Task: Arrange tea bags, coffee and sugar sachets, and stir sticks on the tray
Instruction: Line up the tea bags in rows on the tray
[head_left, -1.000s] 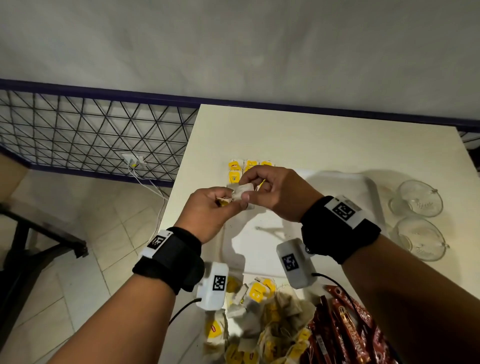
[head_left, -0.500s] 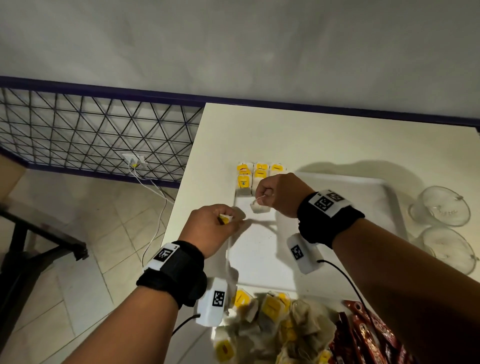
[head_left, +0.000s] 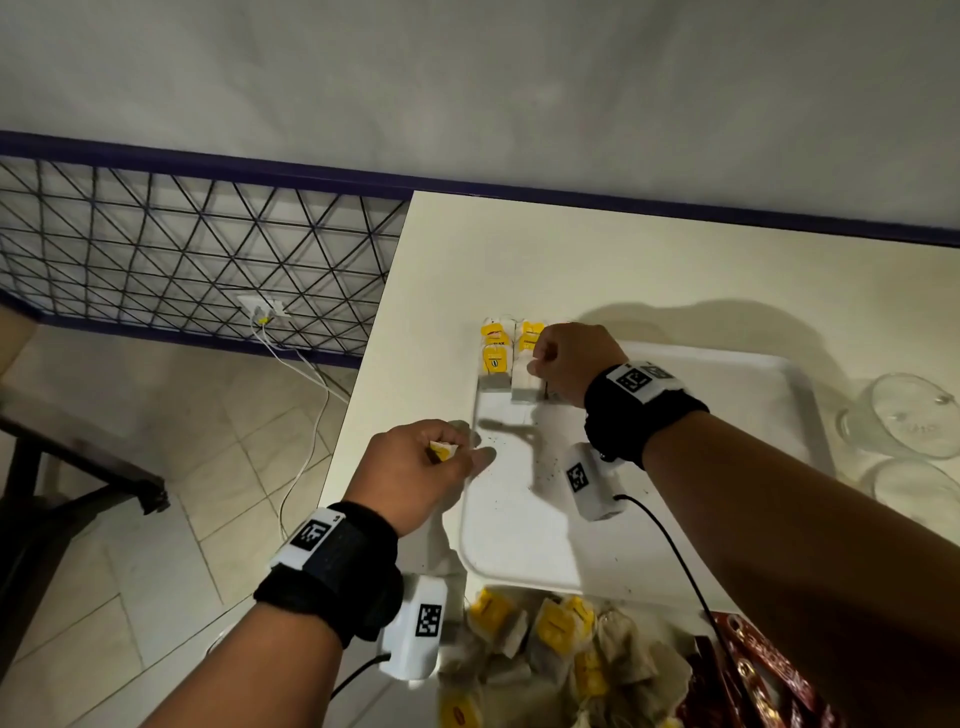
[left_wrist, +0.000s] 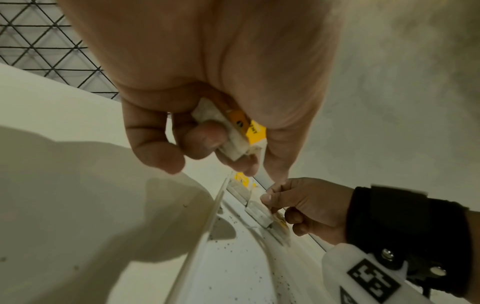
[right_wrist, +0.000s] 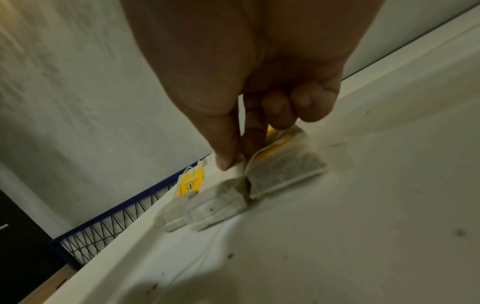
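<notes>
A white tray (head_left: 649, 545) lies on the table. Several tea bags with yellow tags (head_left: 496, 358) lie in a row in its far left corner. My right hand (head_left: 537, 366) pinches the top edge of one tea bag (right_wrist: 285, 168) between thumb and forefinger; the bag lies flat on the tray beside the others (right_wrist: 207, 205). My left hand (head_left: 457, 449) hovers at the tray's left rim (left_wrist: 207, 226), its curled fingers gripping another tea bag (left_wrist: 233, 142) with a yellow tag. A loose pile of tea bags (head_left: 545, 649) and red coffee sachets (head_left: 748, 675) sit at the table's near edge.
Two glass cups (head_left: 914, 415) stand to the right of the tray. The table's left edge (head_left: 363, 395) drops to a tiled floor with a cable and wall socket. A wire grid panel runs along the wall at the left.
My hands have parted. The right hand carried a tea bag forward to the tray's far left corner and laid it beside the row. The left hand sank toward the tray's left rim with its bag.
</notes>
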